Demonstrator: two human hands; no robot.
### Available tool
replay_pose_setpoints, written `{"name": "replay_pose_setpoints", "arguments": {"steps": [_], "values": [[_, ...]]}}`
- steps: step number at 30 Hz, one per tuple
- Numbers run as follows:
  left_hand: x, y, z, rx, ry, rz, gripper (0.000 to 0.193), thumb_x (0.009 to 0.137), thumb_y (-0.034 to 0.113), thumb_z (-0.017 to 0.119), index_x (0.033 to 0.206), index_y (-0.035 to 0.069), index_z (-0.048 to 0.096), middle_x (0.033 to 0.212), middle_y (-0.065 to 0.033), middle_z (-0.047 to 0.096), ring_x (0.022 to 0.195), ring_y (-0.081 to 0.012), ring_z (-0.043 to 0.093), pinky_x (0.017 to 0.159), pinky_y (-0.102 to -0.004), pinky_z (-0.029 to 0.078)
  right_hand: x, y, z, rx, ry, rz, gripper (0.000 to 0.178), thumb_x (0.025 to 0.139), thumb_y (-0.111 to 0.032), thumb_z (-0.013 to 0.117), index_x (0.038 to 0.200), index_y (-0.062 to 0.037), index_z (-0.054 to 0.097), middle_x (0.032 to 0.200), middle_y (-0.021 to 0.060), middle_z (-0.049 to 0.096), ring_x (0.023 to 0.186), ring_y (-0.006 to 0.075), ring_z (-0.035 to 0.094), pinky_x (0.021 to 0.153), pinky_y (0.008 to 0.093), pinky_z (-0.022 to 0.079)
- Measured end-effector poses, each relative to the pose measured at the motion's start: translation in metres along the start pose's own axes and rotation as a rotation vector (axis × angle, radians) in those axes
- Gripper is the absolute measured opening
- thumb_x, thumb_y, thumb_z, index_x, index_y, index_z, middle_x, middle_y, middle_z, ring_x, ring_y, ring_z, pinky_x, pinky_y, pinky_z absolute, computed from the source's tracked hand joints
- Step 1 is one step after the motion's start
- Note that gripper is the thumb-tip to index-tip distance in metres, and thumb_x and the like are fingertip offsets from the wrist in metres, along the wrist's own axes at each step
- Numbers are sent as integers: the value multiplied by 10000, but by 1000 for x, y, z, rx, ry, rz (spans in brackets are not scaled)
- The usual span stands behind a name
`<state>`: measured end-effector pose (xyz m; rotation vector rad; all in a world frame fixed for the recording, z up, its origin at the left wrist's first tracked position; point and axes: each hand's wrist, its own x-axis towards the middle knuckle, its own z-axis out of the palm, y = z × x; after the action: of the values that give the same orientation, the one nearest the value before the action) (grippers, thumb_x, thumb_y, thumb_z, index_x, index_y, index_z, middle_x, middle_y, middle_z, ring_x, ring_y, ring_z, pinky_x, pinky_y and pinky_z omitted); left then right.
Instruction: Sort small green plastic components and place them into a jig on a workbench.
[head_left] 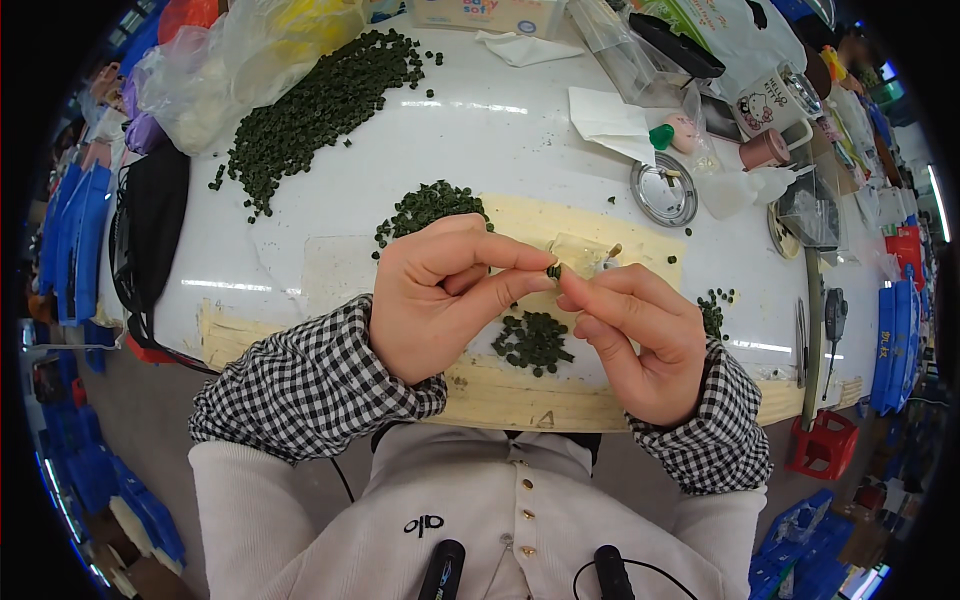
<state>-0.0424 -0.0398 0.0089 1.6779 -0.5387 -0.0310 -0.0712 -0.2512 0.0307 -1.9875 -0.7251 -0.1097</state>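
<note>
Over the middle of the work table, my two hands meet at the fingertips. My left hand point(430, 285) pinches a small dark green piece point(554, 271) between thumb and forefinger. My right hand point(648, 340) is closed, its fingertips right against that piece; whether it grips anything more is hidden. Just below the hands lies a small heap of dark green pieces point(534, 342). A bigger heap point(430, 207) sits behind my left hand, partly covered by it. Several more pieces point(712, 312) lie to the right of my right hand.
A large pile of the green pieces point(310, 125) spreads at the far left beside clear plastic bags point(195, 85). Far right stand a round metal tin point(663, 190), a white mug point(765, 105), a pink spool point(764, 150) and a white squeeze bottle point(735, 192). Yellowish sheeting point(640, 240) covers the middle.
</note>
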Motion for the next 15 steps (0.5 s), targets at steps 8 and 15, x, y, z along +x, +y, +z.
{"name": "replay_pose_setpoints", "arguments": {"steps": [8,15], "values": [[0,3,0,27,6,-1,183,760,-37,701,934,21,696,620,54,346,567,-41,320,531,-198,276,1,0,0,-44,-17,-40,391,803,70,621,1185,-14,601,862,107,600,708,185,593,628,244,486],[0,1,1,33,-1,5,189,759,-32,705,938,25,697,617,54,349,566,-41,318,527,-198,274,1,0,-1,-86,-8,-64,403,786,76,633,1177,-20,607,865,104,602,697,184,597,611,245,492]]}}
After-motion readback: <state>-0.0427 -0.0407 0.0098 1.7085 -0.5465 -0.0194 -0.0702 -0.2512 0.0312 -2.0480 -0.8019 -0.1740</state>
